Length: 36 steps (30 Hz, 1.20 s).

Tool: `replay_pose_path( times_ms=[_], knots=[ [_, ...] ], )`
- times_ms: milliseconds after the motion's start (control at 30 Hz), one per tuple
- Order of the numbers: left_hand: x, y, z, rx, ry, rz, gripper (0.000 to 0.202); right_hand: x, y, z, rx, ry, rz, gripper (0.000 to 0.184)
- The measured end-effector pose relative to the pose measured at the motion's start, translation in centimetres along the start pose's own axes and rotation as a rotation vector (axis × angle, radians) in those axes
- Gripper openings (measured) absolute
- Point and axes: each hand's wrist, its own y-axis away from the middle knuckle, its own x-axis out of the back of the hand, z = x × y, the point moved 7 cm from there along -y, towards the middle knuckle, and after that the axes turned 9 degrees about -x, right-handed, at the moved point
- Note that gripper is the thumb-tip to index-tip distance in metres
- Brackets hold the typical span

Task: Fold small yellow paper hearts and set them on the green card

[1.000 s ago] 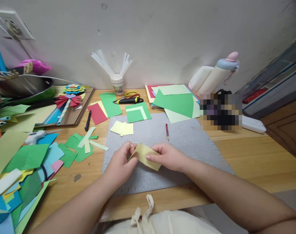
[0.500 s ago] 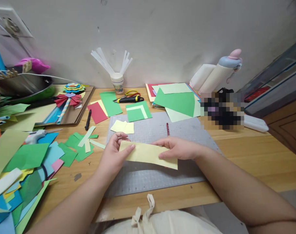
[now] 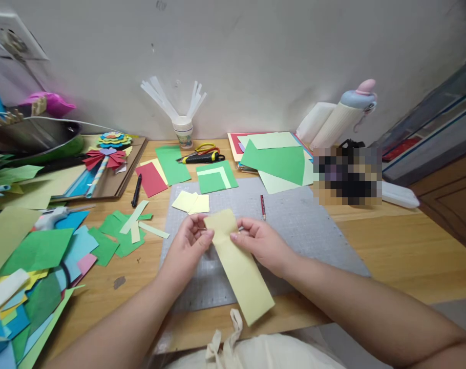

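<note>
A pale yellow paper strip (image 3: 242, 271) slants between my hands, its lower end pointing toward me. My left hand (image 3: 192, 243) pinches its left edge near the top. On the opposite edge, my right hand (image 3: 258, 243) grips it between thumb and fingers. Both hands are above the grey cutting mat (image 3: 294, 220). Small yellow paper pieces (image 3: 190, 202) lie on the mat beyond my left hand, and a dark red pencil (image 3: 262, 207) rests beyond my right.
Green paper scraps (image 3: 118, 233) and a black pen (image 3: 136, 189) lie left of the mat. A utility knife (image 3: 202, 158), a paper cup (image 3: 184, 132) of white strips and stacked coloured paper (image 3: 275, 159) stand toward the wall. A bottle (image 3: 342, 113) is at the back right.
The yellow strip has turned from lying crosswise to slanting down toward me. My right hand has moved left, closer to my left hand, and now holds near the strip's top.
</note>
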Motion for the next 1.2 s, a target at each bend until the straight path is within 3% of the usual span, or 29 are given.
replay_pose_path(
  times_ms=[100,200,500,667,833,1000,1200],
  knots=[
    [-0.8,0.2,-0.3,0.031,0.025,-0.083,0.029,0.4,0.0,-0.6,0.072,-0.100,0.035,0.032],
    [-1.2,0.3,-0.4,0.047,0.035,-0.123,0.023,0.3,-0.2,-0.5,0.053,-0.075,0.013,0.032],
    [-0.1,0.3,0.1,0.035,0.005,-0.060,0.006,0.8,-0.6,-0.1,0.013,-0.120,0.005,0.016],
    [0.1,0.7,0.0,0.066,0.016,-0.058,0.014,1.3,-0.5,-0.4,0.082,-0.115,0.065,0.011],
    [-0.7,0.9,-0.3,0.135,-0.025,-0.121,0.024,1.4,0.3,-1.5,0.204,-0.033,0.108,0.012],
    [-1.0,1.1,-0.7,0.106,-0.131,-0.168,0.022,1.0,0.9,-1.6,0.263,0.077,0.105,0.025],
    [-1.4,1.4,0.0,0.005,-0.303,-0.209,0.017,0.1,1.3,-2.0,0.310,0.372,0.147,0.007]
  ],
)
